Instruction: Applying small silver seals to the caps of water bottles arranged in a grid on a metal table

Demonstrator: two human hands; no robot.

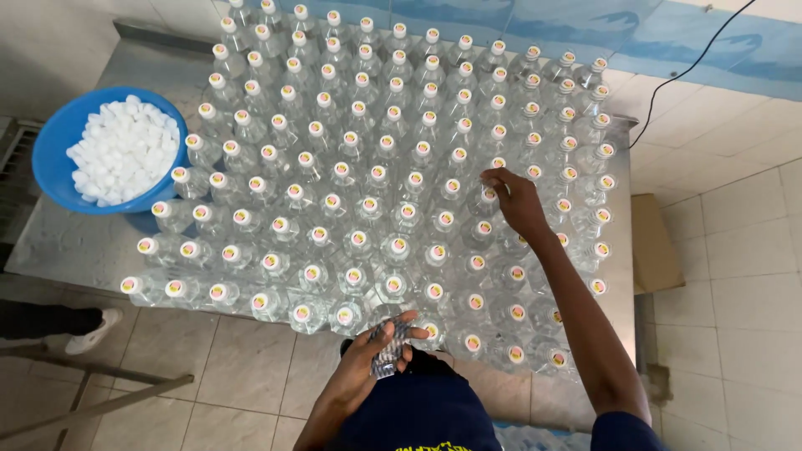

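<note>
From left to right: my left hand (368, 359) clasped a bundle of seals (389, 344) at the table's (75, 246) near edge. My right hand (516, 200), reaching far and right of it, pinched one upright bottle's cap (487, 194) mid-array, the nearer hand to it.

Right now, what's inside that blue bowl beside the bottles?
The blue bowl is heaped with loose white caps. They cover its bottom, so anything beneath the pile cannot be seen.
</note>
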